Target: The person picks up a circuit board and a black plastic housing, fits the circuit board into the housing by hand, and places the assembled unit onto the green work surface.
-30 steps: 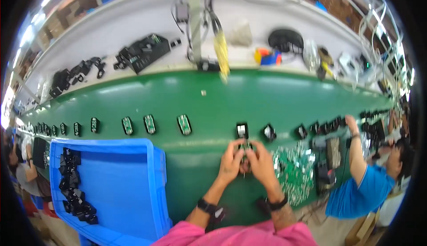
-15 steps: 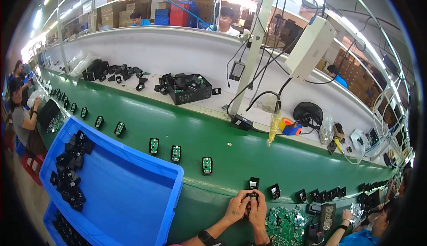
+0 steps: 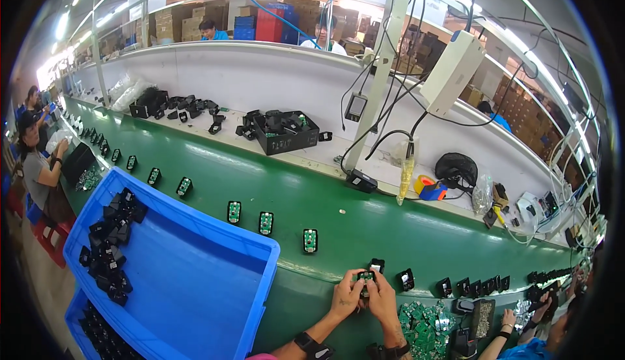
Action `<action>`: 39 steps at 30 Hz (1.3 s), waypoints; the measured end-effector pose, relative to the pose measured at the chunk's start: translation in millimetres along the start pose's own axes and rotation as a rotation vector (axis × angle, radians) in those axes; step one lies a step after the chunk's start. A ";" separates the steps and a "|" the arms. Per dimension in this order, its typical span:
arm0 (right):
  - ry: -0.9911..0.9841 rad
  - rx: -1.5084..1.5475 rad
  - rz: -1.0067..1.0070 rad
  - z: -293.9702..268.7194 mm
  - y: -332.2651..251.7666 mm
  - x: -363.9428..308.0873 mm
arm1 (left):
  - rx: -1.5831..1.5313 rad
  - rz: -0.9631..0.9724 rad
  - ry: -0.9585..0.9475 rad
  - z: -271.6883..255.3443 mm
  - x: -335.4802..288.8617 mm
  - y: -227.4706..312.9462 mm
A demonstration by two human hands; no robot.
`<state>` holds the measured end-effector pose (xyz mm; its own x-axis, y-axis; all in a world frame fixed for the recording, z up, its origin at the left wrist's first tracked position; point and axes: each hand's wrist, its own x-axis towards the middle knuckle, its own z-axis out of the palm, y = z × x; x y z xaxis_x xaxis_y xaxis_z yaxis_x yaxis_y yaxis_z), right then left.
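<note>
Both hands meet at the near edge of the green work surface, around a small black plastic housing with a green circuit board in it [image 3: 366,284]. My left hand [image 3: 345,296] grips its left side, and my right hand [image 3: 383,299] grips its right, thumbs pressed on the board. The fingers partly hide the housing. Just beyond them stands another black housing [image 3: 377,264]. Farther left along the surface, a housing with a green board [image 3: 310,241] stands upright. A pile of loose green circuit boards [image 3: 420,324] lies beside my right forearm.
A large blue bin [image 3: 195,282] with black parts [image 3: 111,249] fills the left foreground. More black housings [image 3: 444,287] stand in a row to the right. A shelf behind holds a black box of parts [image 3: 285,140] and a tape roll [image 3: 430,187]. Co-workers sit at both sides.
The whole view has shifted slightly, moving the scene right. My hands remain together on the housing, and more of its green board shows between the thumbs.
</note>
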<state>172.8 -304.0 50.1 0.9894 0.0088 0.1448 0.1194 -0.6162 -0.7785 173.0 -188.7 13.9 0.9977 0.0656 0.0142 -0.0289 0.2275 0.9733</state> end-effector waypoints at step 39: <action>0.264 -0.752 -0.352 41.9 -38.6 60.7 | 0.028 0.260 0.490 -25.3 26.7 -15.2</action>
<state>231.8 -246.7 63.4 0.8426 0.1710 0.5107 0.2363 -0.9695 -0.0653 198.6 -165.8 -6.3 0.8128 0.5621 0.1529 -0.2620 0.1183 0.9578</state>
